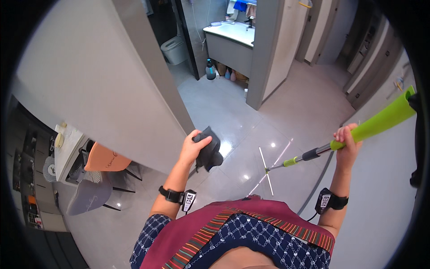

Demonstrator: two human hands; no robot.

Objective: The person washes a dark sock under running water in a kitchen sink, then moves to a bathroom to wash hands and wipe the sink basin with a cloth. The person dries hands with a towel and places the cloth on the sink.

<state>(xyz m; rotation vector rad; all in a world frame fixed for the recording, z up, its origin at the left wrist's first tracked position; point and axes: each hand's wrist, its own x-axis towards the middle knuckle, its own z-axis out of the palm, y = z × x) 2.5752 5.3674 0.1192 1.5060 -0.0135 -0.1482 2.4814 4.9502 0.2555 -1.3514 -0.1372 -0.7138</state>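
My left hand point(194, 148) grips a crumpled black cloth or bag point(210, 153), its thumb across the front; which of the two it is, I cannot tell. On the right, my right hand point(347, 141) is wrapped around a mop point(310, 154) where the wide lime-green grip meets the metal pole. The pole slants down to the left, and its thin, pale head point(262, 154) lies on the glossy tiled floor point(235, 134). Both forearms carry a black strapped device, one on the left forearm point(188, 200) and one on the right forearm point(325, 201).
A grey-edged wall point(100, 84) rises at my left, with an orange chair point(105, 158), a grey chair point(92, 195) and a table point(69, 134) beyond it. Ahead stand a washbasin counter point(231, 32), a toilet point(174, 50) and bottles on the floor. A hallway point(312, 84) runs off to the right.
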